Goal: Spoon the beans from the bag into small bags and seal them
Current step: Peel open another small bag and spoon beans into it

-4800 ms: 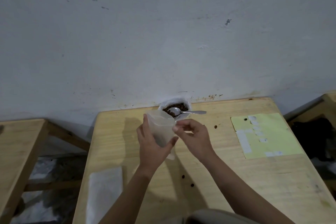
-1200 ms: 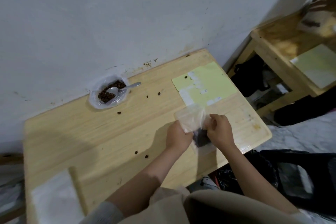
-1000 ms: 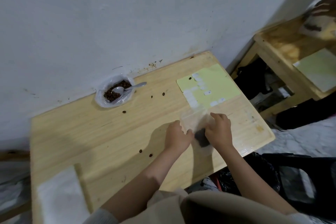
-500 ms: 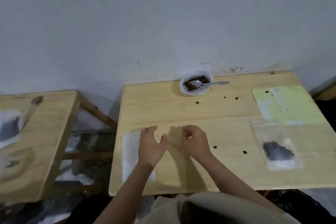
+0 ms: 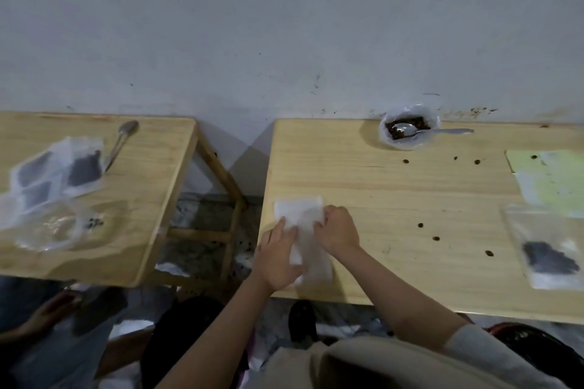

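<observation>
A stack of empty clear small bags (image 5: 300,210) lies at the front left of the wooden table (image 5: 379,193). My left hand (image 5: 278,257) rests flat on the stack with straight fingers. My right hand (image 5: 337,230) has its fingers curled onto the stack's right edge and pinches the top bag. The open bag of brown beans (image 5: 409,129) stands at the back by the wall, with a metal spoon (image 5: 442,132) lying in it. A filled small bag (image 5: 543,254) lies flat at the right edge.
Loose beans (image 5: 436,238) dot the tabletop. A pale green sheet (image 5: 559,177) lies at the back right. A second wooden table (image 5: 148,199) to the left carries several filled bags (image 5: 60,174) and another spoon (image 5: 121,142). A gap separates the two tables.
The small bag with beans was set down at the right and let go. Both hands moved left to the stack of empty bags, and the view swung left with them.
</observation>
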The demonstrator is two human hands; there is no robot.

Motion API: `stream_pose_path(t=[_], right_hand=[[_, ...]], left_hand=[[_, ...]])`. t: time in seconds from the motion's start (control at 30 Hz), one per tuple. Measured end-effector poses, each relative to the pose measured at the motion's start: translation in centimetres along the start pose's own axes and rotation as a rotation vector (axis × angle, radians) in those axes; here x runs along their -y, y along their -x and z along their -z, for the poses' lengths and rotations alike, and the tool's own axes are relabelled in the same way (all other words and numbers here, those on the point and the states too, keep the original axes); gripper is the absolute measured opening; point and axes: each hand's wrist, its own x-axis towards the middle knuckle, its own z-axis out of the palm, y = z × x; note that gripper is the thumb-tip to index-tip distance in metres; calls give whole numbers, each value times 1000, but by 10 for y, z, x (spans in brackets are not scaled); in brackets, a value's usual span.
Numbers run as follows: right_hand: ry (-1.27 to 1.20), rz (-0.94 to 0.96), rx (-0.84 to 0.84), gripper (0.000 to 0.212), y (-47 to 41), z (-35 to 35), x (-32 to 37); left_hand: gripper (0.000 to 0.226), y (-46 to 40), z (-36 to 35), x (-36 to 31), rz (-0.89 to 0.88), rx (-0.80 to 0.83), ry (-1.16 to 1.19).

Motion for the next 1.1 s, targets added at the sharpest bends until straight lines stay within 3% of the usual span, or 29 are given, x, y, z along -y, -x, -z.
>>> stream_pose_path(t=[0.1,0.17,0.33,0.47,0.63,0.77,0.83,1.0,1.1], right_hand=[[-14,24,-65,11,3,-3,0],[-146,9,-120,18,3,-3,-1],[-439,-3,-129,4,1,7,5],[-623,-24,-85,14,-2,23,3],[-794,-5,13,16,-8,64,-9],[-881,47,17,8,-14,118,-18],[-850,95,35,7,-16,149,-22],[-486,271,175,6,-18,206,-35],[-467,251,46,8,-22,220,-46]], left_hand=[[89,0,0,0,13,-6,30],[88,1,1,1,5,-12,42],[88,4,4,8,-34,-37,165],[82,10,16,6,6,-211,409],[57,1,46,-18,-72,-471,706],[55,-15,72,-51,-165,-495,790],[52,-25,83,-68,-214,-486,788],[50,-48,100,-116,-300,-469,762],[47,-64,100,-144,-343,-572,688]])
